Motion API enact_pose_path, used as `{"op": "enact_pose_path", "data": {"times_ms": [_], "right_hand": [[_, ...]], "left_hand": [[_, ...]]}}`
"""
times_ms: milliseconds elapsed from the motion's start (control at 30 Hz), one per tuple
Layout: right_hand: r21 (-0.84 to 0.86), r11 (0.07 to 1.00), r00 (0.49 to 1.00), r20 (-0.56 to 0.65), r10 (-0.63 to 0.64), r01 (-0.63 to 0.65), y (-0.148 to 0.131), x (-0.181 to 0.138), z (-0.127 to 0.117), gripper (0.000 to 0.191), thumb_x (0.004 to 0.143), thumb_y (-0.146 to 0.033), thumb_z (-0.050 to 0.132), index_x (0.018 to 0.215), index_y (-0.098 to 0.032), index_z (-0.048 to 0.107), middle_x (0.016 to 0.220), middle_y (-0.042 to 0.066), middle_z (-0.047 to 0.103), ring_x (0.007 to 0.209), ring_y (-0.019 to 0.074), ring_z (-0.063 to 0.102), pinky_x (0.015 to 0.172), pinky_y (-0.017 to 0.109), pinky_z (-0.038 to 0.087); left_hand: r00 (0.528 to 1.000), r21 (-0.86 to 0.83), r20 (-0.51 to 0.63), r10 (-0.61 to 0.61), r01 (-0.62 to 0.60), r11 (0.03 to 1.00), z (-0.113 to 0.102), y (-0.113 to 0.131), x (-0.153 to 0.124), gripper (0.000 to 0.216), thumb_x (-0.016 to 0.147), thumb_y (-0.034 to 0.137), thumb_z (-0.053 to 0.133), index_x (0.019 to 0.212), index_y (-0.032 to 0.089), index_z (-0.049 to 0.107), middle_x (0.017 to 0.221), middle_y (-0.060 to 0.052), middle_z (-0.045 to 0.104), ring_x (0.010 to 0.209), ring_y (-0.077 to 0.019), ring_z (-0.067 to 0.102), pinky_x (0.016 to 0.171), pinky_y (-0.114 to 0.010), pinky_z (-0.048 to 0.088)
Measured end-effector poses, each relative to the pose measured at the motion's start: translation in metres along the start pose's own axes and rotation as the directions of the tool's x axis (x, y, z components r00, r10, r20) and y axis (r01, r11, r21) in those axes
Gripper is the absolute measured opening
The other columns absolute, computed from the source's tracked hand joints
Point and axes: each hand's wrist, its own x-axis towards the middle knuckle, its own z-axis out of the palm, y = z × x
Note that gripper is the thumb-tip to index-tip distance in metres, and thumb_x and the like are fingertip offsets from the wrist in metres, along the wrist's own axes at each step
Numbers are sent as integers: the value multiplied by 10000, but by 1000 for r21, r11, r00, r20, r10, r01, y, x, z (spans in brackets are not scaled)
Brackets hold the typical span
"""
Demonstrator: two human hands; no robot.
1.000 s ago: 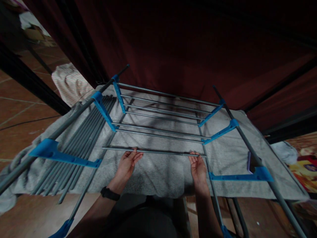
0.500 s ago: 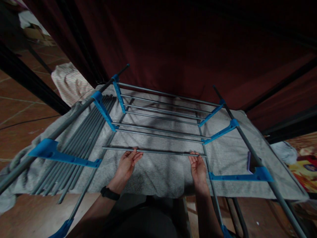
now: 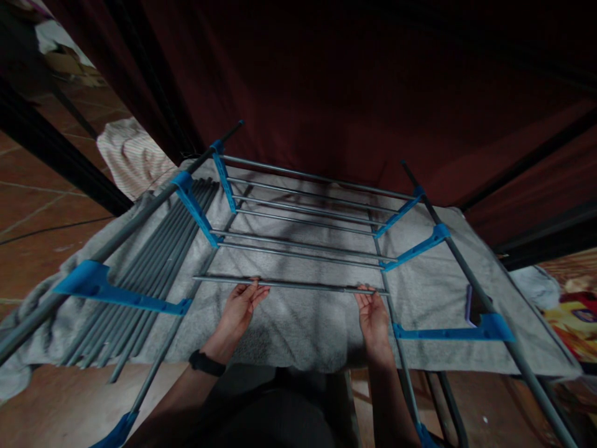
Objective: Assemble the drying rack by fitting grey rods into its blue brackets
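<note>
A thin grey metal tube [image 3: 298, 285] lies crosswise between my hands, roughly level, its ends near the two lower side poles of a rack. My left hand [image 3: 240, 305] pinches it left of its middle. Near its right end, my right hand [image 3: 372, 311] holds it between thumb and fingers, palm turned up. Just beyond, the rack's crossbars [image 3: 303, 252] run between blue plastic brackets [image 3: 198, 208] on the left and matching blue brackets [image 3: 410, 249] on the right. Closer to me, a left bracket [image 3: 125, 295] and a right bracket [image 3: 448, 333] have no crossbar between them.
Several loose grey tubes [image 3: 153, 267] lie side by side on the grey cloth-covered table [image 3: 289, 336] at left. A phone-like object [image 3: 472, 306] rests by the right pole. A dark red curtain [image 3: 326, 93] hangs behind; a striped cloth [image 3: 135, 155] is at far left.
</note>
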Motion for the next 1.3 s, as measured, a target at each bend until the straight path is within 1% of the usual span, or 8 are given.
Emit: {"op": "enact_pose_path", "data": {"times_ms": [100, 233, 500, 733, 833, 933, 1033, 1300], "right_hand": [[2, 1000, 1000, 13, -12, 12, 0, 0, -1, 84, 881, -261, 625, 921, -205, 673, 986, 46, 745, 1017, 186, 709, 1060, 432, 521], [-2, 1000, 999, 31, -5, 5, -1, -1, -1, 73, 890, -250, 624, 927, -218, 678, 994, 32, 743, 1020, 166, 707, 1077, 407, 508], [14, 1000, 1000, 8, -1, 1, -2, -3, 1, 79, 897, -255, 623, 926, -212, 682, 969, 27, 753, 989, 167, 718, 1032, 407, 552], [-1, 1000, 999, 34, -22, 22, 1, -1, -4, 110, 882, -296, 653, 951, -214, 681, 1000, 20, 755, 1017, 158, 716, 1053, 392, 536], [1, 1000, 999, 31, -26, 26, 2, 1, -6, 127, 872, -317, 673, 949, -217, 679, 985, 9, 753, 1023, 154, 714, 1075, 392, 519], [13, 1000, 1000, 10, -20, 20, 3, 2, -6, 117, 880, -309, 650, 941, -216, 686, 958, 11, 752, 1008, 154, 717, 1077, 390, 519], [15, 1000, 1000, 1, -9, 9, 3, 4, -7, 106, 892, -290, 624, 937, -220, 690, 949, 15, 753, 998, 159, 719, 1067, 400, 529], [46, 999, 1000, -7, 12, -12, 2, 4, -7, 115, 905, -289, 613, 938, -214, 694, 978, 14, 753, 1000, 141, 719, 1079, 372, 519]], "left_hand": [[1000, 17, 5, 6, -6, 1000, -2, -1, 1, 119, 794, 26, 712, 766, 131, 662, 817, -57, 736, 748, -196, 751, 770, -320, 632], [1000, 35, 6, 6, -6, 999, -4, -3, 3, 119, 789, 17, 706, 813, 131, 682, 782, -51, 728, 758, -193, 751, 790, -316, 628], [1000, 37, 12, 2, -2, 999, -5, -4, 3, 180, 728, 42, 779, 861, 138, 703, 735, -28, 712, 773, -187, 750, 801, -293, 620], [999, 40, 42, 29, -30, 999, -6, -3, 2, 217, 693, 98, 836, 860, 137, 703, 735, -30, 716, 792, -201, 753, 816, -307, 611], [998, 35, 48, 38, -40, 999, -4, -1, -1, 216, 685, 140, 858, 818, 137, 688, 745, -27, 714, 796, -209, 756, 813, -315, 609], [998, 34, 52, 45, -47, 998, -1, 2, -3, 203, 701, 170, 855, 765, 144, 664, 791, -33, 728, 799, -209, 757, 812, -322, 608], [997, 48, 62, 56, -59, 997, 0, 2, -4, 199, 706, 176, 853, 781, 150, 670, 771, -26, 721, 800, -204, 754, 809, -313, 602], [990, 96, 100, 97, -106, 990, 0, 3, -4, 346, 601, 195, 914, 872, 149, 703, 742, -13, 703, 827, -201, 740, 830, -300, 583]]}}
